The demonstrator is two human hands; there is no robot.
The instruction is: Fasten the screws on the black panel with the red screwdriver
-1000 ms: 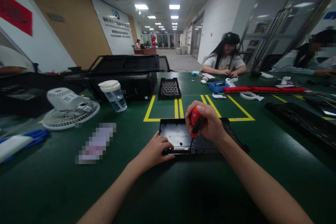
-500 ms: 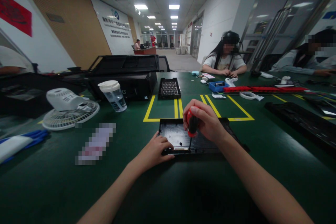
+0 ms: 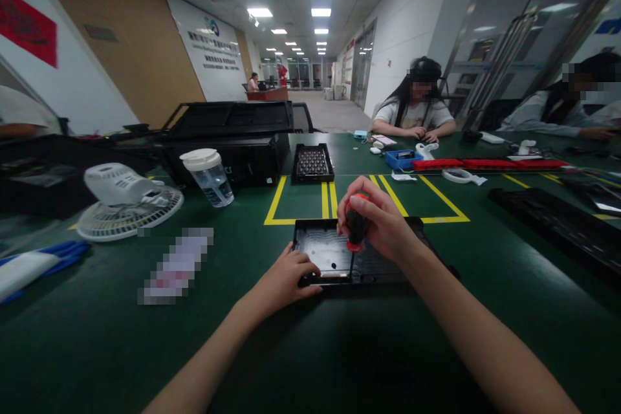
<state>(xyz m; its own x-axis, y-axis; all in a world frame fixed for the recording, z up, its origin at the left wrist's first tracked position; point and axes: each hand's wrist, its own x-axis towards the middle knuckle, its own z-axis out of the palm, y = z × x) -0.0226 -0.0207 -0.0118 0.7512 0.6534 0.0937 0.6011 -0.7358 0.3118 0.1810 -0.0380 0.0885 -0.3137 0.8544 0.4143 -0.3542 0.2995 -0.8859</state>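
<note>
A shallow black plastic panel [image 3: 315,242] with raised rims lies on the table in front of me. My left hand [image 3: 291,275] grips its near-left corner, the fingers inside the rim and the thumb along the front outside. Beside those fingers a thin, light-coloured strip [image 3: 334,276] runs along the inner front edge. Wrapped round the red and black handle of a screwdriver [image 3: 356,226] is my right hand [image 3: 376,213]. The screwdriver stands nearly upright, its shaft pointing down to the inner front edge by the strip's right end. What its tip touches is too small to make out.
A black tray of small round parts [image 3: 313,163] sits beyond the panel. To the left are a lidded cup [image 3: 208,178], a white fan [image 3: 129,200] and blue-white gloves [image 3: 43,265]. A long black part [image 3: 553,226] lies right. A co-worker [image 3: 414,103] sits across the table.
The right hand has turned slightly round the screwdriver handle and its fingers sit a touch higher. The left hand and the panel stay in place.
</note>
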